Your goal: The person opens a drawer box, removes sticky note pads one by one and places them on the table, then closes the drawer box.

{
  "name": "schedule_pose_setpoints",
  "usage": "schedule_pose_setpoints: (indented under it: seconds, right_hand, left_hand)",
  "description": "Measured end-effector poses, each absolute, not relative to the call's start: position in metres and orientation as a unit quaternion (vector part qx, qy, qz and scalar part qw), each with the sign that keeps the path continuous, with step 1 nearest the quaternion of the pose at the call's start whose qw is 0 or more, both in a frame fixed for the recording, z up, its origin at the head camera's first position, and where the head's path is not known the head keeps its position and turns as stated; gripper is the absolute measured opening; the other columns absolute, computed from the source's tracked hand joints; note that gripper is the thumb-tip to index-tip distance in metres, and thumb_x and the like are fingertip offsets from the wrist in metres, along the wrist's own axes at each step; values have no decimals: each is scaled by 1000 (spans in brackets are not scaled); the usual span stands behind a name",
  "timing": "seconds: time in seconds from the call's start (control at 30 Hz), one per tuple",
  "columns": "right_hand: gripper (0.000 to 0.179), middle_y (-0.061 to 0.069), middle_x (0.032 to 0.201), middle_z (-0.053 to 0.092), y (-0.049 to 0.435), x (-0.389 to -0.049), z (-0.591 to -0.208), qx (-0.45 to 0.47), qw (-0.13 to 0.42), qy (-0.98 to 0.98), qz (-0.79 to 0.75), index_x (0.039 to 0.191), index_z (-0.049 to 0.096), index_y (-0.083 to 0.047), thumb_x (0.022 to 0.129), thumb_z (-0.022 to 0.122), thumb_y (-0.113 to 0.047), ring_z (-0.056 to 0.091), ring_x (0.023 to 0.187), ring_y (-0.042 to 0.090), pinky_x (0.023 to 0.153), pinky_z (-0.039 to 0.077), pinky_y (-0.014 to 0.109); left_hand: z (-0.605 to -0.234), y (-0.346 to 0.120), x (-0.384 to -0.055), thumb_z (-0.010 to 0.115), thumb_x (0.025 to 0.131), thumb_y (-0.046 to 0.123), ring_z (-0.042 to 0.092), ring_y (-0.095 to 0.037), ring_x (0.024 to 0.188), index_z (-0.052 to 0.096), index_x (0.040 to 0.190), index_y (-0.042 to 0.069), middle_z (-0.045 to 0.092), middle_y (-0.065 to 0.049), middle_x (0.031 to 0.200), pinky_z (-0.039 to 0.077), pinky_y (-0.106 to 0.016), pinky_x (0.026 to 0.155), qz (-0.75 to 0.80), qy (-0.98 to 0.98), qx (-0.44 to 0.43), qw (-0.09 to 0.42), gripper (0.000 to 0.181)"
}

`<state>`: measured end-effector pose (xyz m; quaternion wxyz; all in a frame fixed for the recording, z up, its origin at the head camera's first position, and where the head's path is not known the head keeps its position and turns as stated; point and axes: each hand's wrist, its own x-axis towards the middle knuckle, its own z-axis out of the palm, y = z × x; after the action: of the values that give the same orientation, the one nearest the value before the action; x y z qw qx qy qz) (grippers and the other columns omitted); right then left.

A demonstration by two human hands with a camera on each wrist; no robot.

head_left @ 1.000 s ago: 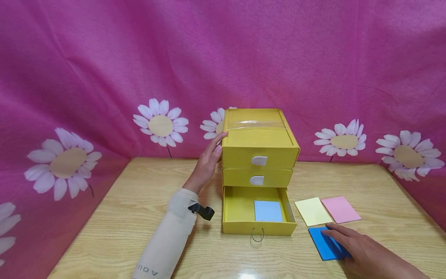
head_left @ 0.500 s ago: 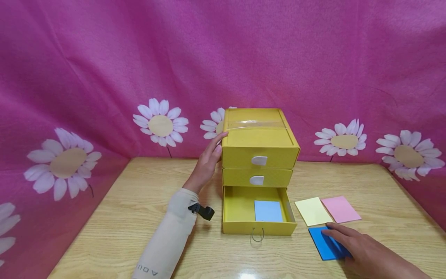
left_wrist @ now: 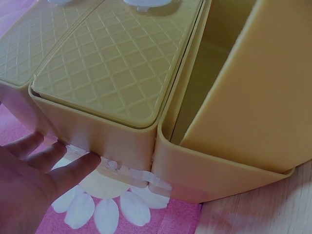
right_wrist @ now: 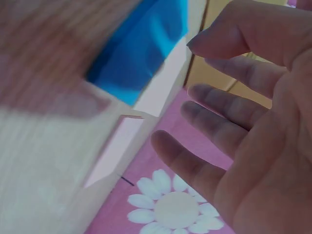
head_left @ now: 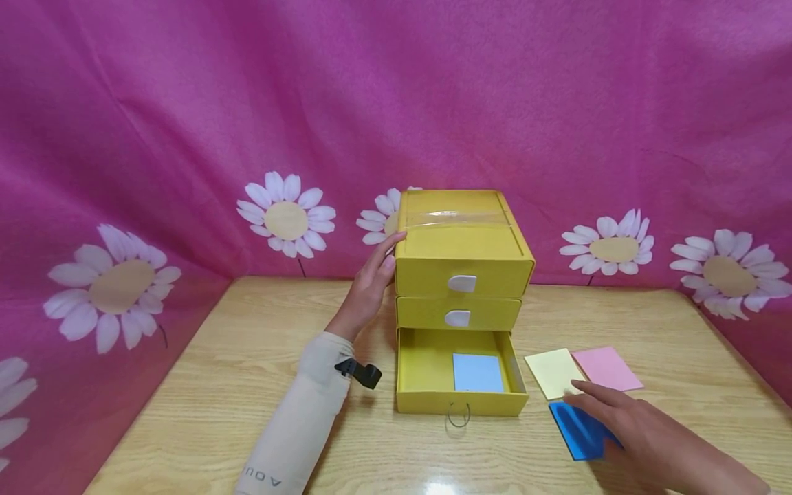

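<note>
A yellow three-tier drawer box (head_left: 460, 237) stands mid-table, its lowest drawer (head_left: 427, 402) pulled out. Inside that drawer lies a light blue sticky-note pad (head_left: 478, 373), toward its right side. My left hand (head_left: 369, 289) rests on the box's left side, and the left wrist view has its straight fingers (left_wrist: 78, 173) touching the wall. Over a darker blue sticky-note pad (head_left: 575, 430) on the table hovers my right hand (head_left: 646, 433). In the right wrist view its fingers (right_wrist: 187, 156) are spread and apart from that pad, holding nothing.
Pale yellow (head_left: 553, 371) and pink sticky-note pads (head_left: 609, 368) lie side by side right of the drawer, behind the blue one. A wire ring pull (head_left: 459, 416) hangs on the drawer front. Pink flowered cloth (head_left: 433, 103) rises behind the wooden table (head_left: 204, 412).
My right hand has lifted from the dark blue pad and shifted slightly forward and left, its fingertips now over the pale yellow pad's edge. My left hand stays against the box.
</note>
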<state>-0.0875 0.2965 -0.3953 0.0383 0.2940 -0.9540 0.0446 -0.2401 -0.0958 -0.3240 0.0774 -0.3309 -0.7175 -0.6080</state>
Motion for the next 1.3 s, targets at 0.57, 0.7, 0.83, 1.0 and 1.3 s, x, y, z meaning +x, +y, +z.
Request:
schedule_pose_setpoints:
  seconds: [0.57, 0.7, 0.83, 1.0, 1.3]
  right_hand:
    - [65, 13, 128, 59, 253, -107, -362, 389, 173, -904, 39, 122, 63, -11, 60, 85, -7, 63, 100, 21, 73, 54, 43]
    - [61, 10, 128, 60, 240, -109, -355, 378, 156, -912, 30, 122, 63, -14, 64, 82, -8, 61, 106, 21, 77, 49, 48]
    - [57, 7, 128, 60, 228, -111, -349, 358, 118, -926, 34, 123, 62, -15, 70, 82, -10, 58, 112, 24, 83, 48, 50]
    - [52, 7, 125, 61, 216, -115, -347, 365, 109, -923, 48, 123, 63, -13, 73, 81, -11, 57, 112, 25, 84, 47, 50]
    - [51, 8, 124, 61, 202, -124, -350, 366, 92, -924, 55, 123, 63, -13, 75, 79, -10, 57, 113, 25, 88, 45, 51]
  left_hand:
    - [-325, -95, -242, 33, 105, 16, 29, -20, 141, 33, 149, 9, 29, -7, 156, 26, -42, 114, -603, -716, -338, 93, 45]
    - [-324, -95, -241, 34, 105, 17, 29, -20, 141, 33, 150, 10, 29, -7, 156, 27, -42, 113, -603, -718, -335, 91, 46]
    - [-323, -96, -240, 34, 105, 17, 29, -20, 141, 33, 150, 10, 29, -7, 156, 27, -41, 114, -603, -719, -333, 91, 45]
    - [-322, -96, -240, 33, 105, 16, 30, -20, 140, 32, 150, 10, 28, -8, 156, 28, -41, 113, -604, -718, -335, 88, 46]
    - [-323, -96, -241, 33, 105, 16, 32, -22, 139, 32, 150, 10, 28, -8, 156, 31, -42, 112, -607, -716, -335, 83, 46]
